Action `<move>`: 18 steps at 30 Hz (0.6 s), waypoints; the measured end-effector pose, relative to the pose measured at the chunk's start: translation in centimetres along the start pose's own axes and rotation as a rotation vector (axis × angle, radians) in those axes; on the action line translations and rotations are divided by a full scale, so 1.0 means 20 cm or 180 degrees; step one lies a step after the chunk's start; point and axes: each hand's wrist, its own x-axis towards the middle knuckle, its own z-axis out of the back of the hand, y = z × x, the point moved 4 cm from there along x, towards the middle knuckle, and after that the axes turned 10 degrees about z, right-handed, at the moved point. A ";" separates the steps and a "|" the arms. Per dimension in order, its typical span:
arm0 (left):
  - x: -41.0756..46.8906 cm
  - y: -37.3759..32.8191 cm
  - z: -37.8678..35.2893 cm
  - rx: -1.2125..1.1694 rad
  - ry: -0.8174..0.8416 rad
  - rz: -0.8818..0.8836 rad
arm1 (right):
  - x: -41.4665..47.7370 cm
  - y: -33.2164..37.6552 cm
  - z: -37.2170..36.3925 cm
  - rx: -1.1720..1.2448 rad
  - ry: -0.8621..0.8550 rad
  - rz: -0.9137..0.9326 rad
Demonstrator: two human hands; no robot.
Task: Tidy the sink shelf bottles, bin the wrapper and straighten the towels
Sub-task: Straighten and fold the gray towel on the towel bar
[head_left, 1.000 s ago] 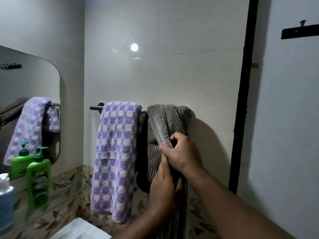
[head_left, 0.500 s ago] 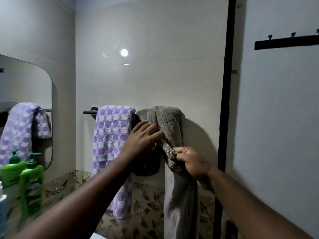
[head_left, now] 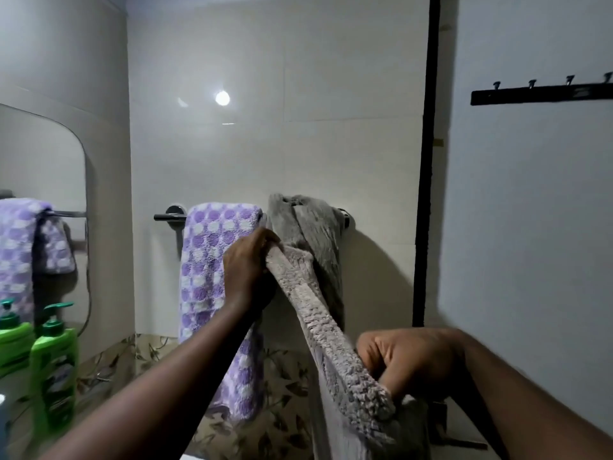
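Note:
A grey towel (head_left: 315, 234) hangs bunched over the right end of the towel rail (head_left: 169, 216). One edge of it is stretched taut from the rail toward me. My left hand (head_left: 247, 270) grips that edge just below the rail. My right hand (head_left: 408, 360) is closed on the same edge lower down, close to the camera. A purple and white dotted towel (head_left: 212, 277) hangs flat on the rail's left part, partly behind my left arm.
A green pump bottle (head_left: 54, 366) stands on the shelf at the lower left, beside the mirror (head_left: 39, 167) that reflects it and the purple towel. A black hook rack (head_left: 540, 92) is on the right wall. A black vertical frame (head_left: 428, 161) divides the walls.
My right hand has pulled the grey towel's edge down and toward me, drawing it taut. My left hand now grips the edge near the rail. The view has shifted slightly.

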 end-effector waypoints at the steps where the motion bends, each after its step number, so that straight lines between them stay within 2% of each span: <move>1: 0.00 0.01 -0.02 -0.0237 0.0246 0.0076 | -0.01 0.02 -0.01 0.0064 -0.0067 0.0097; 3: -0.04 0.03 -0.09 -0.0491 0.1019 0.0259 | -0.03 0.06 0.02 0.0328 -0.0517 0.0403; 4: -0.05 0.03 -0.12 -0.0433 0.1397 0.0278 | -0.04 0.08 0.06 0.0424 -0.0936 0.0584; 5: -0.08 0.02 -0.15 -0.0336 0.1772 0.0268 | -0.05 0.11 0.12 0.0385 -0.1509 0.0740; 7: -0.13 -0.01 -0.17 -0.0020 0.2417 0.0173 | -0.11 0.12 0.26 -0.0170 -0.2979 0.0749; 9: -0.14 -0.07 -0.15 0.0336 0.2356 -0.0113 | -0.18 0.15 0.35 -0.1042 -0.4398 0.0447; 10: -0.13 -0.11 -0.13 0.0392 0.2170 -0.0165 | -0.20 0.16 0.37 -0.1560 -0.4727 0.0224; 11: -0.12 -0.15 -0.11 0.0361 0.2004 -0.0144 | -0.19 0.17 0.37 -0.1941 -0.4699 0.0055; 12: -0.11 -0.19 -0.09 0.0294 0.1869 -0.0099 | -0.15 0.18 0.35 -0.2087 -0.4375 0.0013; 15: -0.09 -0.30 -0.08 -0.0023 0.1803 0.0130 | 0.02 0.17 0.32 -0.1922 -0.3078 0.0218; 16: -0.09 -0.33 -0.09 -0.0205 0.1835 0.0194 | 0.06 0.17 0.33 -0.2002 -0.2936 0.0248; 18: -0.09 -0.37 -0.10 -0.0534 0.1843 0.0308 | 0.09 0.16 0.36 -0.2234 -0.3099 0.0182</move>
